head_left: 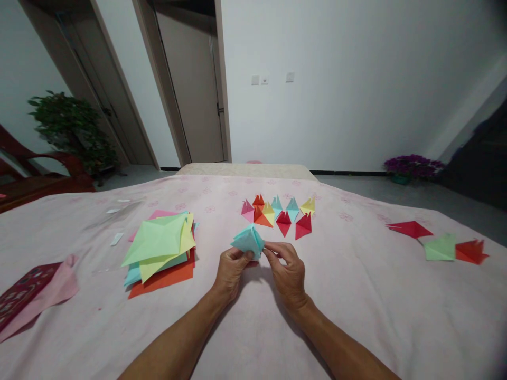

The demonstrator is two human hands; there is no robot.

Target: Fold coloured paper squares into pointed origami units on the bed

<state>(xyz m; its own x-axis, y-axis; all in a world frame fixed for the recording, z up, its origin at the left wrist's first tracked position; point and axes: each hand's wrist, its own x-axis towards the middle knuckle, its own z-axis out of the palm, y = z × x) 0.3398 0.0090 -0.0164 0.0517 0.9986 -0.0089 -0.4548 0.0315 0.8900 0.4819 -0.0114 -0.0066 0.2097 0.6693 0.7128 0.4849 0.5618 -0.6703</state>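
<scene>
A light-blue piece of folded origami paper [249,240] is held up between my two hands, just above the cloth. My left hand [232,272] grips its lower left part, thumb on the front face. On the other side, my right hand [288,272] pinches the right edge with thumb and fingertips. Beyond the hands stand several folded paper cranes in two loose rows, among them a red crane [303,227], a blue crane [292,209] and a pink crane [247,210]. The fingers partly hide the lower edge of the blue paper.
Left of my hands lies a stack of coloured paper sheets [158,240], beside a clear plastic wrapper [109,258]. A dark red box [27,290] rests on pink fabric at far left. Toward the right are a red folded paper [412,228], a green one [440,248] and an orange one [470,252].
</scene>
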